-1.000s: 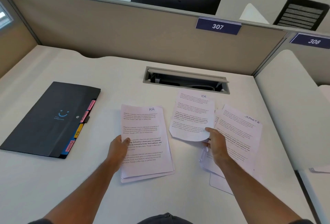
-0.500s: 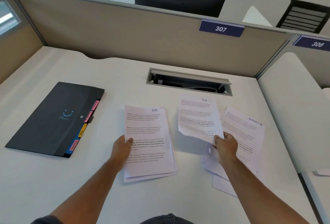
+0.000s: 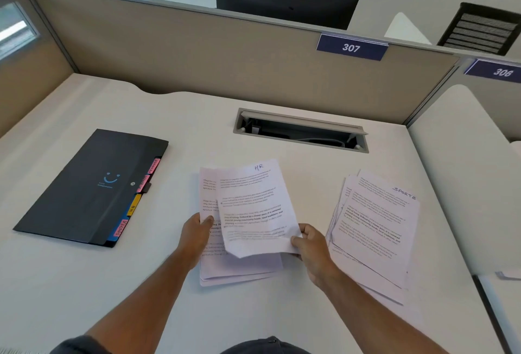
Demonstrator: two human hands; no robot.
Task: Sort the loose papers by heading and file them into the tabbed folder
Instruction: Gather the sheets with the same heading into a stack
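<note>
A sheet headed HR point(image 3: 253, 207) hangs tilted over the HR pile point(image 3: 239, 269) in the middle of the desk. My right hand point(image 3: 310, 249) pinches that sheet at its lower right corner. My left hand point(image 3: 196, 233) rests on the pile's left edge, thumb on the paper. To the right lies a fanned pile topped by a sheet headed SPORTS point(image 3: 375, 229). A black tabbed folder point(image 3: 84, 187) lies shut at the left, with pink, yellow and blue tabs along its right edge.
The white desk point(image 3: 84, 283) ends at a beige partition point(image 3: 197, 51) with a 307 sign. A cable slot point(image 3: 301, 130) is cut into the desk behind the papers. A neighbouring desk point(image 3: 465, 173) adjoins on the right.
My right hand has carried the HR sheet leftward from beside the SPORTS pile to over the HR pile. My left hand has stayed on the pile.
</note>
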